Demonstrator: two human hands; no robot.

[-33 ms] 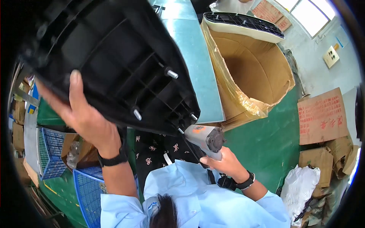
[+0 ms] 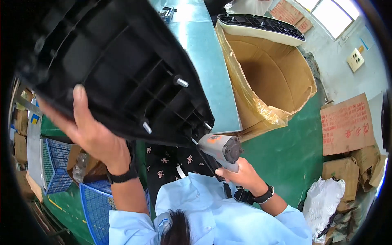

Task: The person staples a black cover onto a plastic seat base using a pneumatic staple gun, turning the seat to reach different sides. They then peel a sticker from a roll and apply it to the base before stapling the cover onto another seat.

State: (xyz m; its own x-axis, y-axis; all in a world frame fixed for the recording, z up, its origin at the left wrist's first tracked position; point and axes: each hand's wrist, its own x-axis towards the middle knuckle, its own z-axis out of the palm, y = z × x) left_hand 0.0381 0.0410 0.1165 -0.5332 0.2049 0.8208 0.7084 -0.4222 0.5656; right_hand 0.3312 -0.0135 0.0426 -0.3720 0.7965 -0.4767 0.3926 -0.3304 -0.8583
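A large black seat pan (image 2: 106,77), ribbed underneath with several metal studs, is tilted up at the upper left. My left hand (image 2: 96,128) grips its near edge, the thumb lying over the ribbed side and the other fingers behind, mostly out of sight. In my right hand (image 2: 241,175) is a grey staple gun (image 2: 219,148), with the fingers wrapped around its handle. Its nose meets the narrow end of the seat pan, close to two small studs; whether it presses on the edge I cannot tell.
A metal-topped table (image 2: 204,65) lies beyond the seat pan. Right of it stands an open cardboard box (image 2: 269,81) with another seat (image 2: 261,30) across its far rim. Blue baskets (image 2: 57,165) are at left, a white plastic bag (image 2: 324,204) and cardboard (image 2: 347,124) at right.
The seat pan's broad end and my left hand have shifted slightly left and toward me. My right hand and the staple gun stay nearly in place.
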